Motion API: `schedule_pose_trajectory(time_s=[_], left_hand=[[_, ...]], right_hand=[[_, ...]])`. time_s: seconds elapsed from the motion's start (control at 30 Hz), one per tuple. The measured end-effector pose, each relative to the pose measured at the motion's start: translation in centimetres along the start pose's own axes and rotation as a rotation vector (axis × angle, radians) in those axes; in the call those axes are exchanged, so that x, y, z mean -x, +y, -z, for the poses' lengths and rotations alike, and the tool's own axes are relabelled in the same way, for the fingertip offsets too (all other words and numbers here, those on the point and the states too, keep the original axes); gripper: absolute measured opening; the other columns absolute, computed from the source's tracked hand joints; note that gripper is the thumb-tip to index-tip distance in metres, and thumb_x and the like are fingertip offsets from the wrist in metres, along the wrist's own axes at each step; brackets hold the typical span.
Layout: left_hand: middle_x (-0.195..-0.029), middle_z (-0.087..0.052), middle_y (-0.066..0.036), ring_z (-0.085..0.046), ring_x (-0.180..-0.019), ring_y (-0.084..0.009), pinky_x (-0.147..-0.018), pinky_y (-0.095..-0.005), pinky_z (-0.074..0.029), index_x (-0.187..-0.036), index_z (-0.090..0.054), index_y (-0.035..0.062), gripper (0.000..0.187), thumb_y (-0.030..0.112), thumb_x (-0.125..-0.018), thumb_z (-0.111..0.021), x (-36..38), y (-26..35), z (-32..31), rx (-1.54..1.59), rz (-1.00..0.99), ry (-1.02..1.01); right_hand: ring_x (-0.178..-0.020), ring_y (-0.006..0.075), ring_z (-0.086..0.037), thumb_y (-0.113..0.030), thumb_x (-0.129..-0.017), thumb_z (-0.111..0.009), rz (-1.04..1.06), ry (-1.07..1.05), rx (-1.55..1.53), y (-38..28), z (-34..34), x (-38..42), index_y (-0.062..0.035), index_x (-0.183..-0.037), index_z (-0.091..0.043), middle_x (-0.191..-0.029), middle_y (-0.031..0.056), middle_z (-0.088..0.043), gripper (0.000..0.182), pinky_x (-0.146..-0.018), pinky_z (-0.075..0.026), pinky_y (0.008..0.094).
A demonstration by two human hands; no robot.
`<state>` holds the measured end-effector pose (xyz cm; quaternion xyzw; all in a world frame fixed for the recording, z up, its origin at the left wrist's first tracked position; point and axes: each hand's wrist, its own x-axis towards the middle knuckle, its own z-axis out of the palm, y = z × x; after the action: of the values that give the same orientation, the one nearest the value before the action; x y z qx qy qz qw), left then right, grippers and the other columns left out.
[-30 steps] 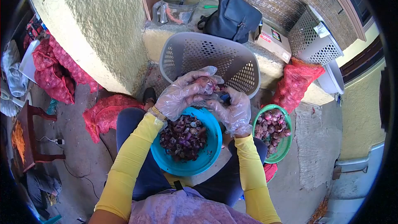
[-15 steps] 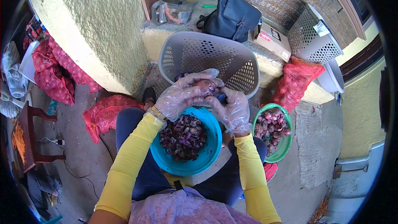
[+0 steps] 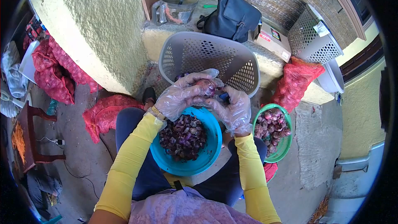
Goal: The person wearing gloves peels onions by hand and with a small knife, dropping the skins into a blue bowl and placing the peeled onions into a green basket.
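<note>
Both my hands wear clear plastic gloves and meet above the rim of a blue basin (image 3: 213,153). My left hand (image 3: 176,99) is closed around a reddish-purple onion (image 3: 205,87). My right hand (image 3: 236,110) grips a small knife (image 3: 224,97) by its dark blue handle, against the onion; fingers hide most of its blade. Dark purple onion skins (image 3: 182,137) are heaped in the basin below. Just beyond my hands stands a large grey perforated basket (image 3: 207,37), with some purple onions inside near its front left.
A green basket (image 3: 286,149) of onions (image 3: 271,126) stands to the right. Red mesh sacks lie right (image 3: 294,83) and left (image 3: 112,112). A black backpack (image 3: 232,16) and a cardboard box (image 3: 271,41) rest on the ledge. A small wooden table (image 3: 31,141) stands far left.
My right hand has shifted very slightly, turning the blue handle a little against the onion. The left hand and the onion stay almost in place.
</note>
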<state>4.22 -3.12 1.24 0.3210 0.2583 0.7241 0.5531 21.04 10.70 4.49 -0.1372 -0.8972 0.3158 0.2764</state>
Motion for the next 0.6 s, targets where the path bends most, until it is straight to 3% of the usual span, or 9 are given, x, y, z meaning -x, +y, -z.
schedule_pose_trajectory(time_s=[0.03,0.27,0.33,0.6], left_hand=[[-0.153,-0.052,-0.02,-0.057,-0.138,-0.029,-0.111,-0.0424,-0.053,-0.148,-0.051,0.0031,0.052,0.022,-0.102,-0.068,0.0,-0.2,0.1,-0.024,0.001,0.013],[-0.15,-0.054,-0.019,-0.056,-0.139,-0.0273,-0.11,-0.0414,-0.054,-0.146,-0.052,0.0029,0.05,0.022,-0.102,-0.068,0.0,-0.6,0.0,-0.049,-0.042,0.038],[-0.151,-0.054,-0.019,-0.055,-0.139,-0.0273,-0.11,-0.0413,-0.054,-0.145,-0.052,0.0032,0.05,0.022,-0.102,-0.068,0.0,-0.7,0.4,-0.056,-0.022,0.043],[-0.148,-0.056,-0.019,-0.058,-0.136,-0.0277,-0.11,-0.0405,-0.054,-0.145,-0.052,0.004,0.052,0.023,-0.101,-0.07,-0.1,-0.6,0.2,-0.042,-0.025,0.029]], right_hand=[[-0.064,0.03,-0.069,-0.038,-0.083,-0.088,0.02,0.04,0.038,0.1,-0.1,0.0,-0.0008,-0.099,-0.075,-0.074,0.016,-0.071,0.043,-0.063,-0.053,0.0395],[-0.06,0.0292,-0.067,-0.038,-0.083,-0.088,-0.015,0.042,-0.054,-0.4,-0.2,-0.1,-0.0006,-0.098,-0.075,-0.073,0.0162,-0.071,0.042,-0.061,-0.051,0.0385],[-0.07,0.0415,-0.071,-0.04,-0.084,-0.087,-0.043,0.003,-0.035,-0.4,-0.2,0.0,-0.0013,-0.093,-0.073,-0.075,0.0209,-0.069,0.042,-0.061,-0.053,0.0435],[-0.064,0.0393,-0.069,-0.038,-0.089,-0.083,-0.024,-0.06,-0.006,-0.3,-0.5,0.0,-0.0023,-0.09,-0.073,-0.072,0.0193,-0.068,0.037,-0.059,-0.051,0.0438]])
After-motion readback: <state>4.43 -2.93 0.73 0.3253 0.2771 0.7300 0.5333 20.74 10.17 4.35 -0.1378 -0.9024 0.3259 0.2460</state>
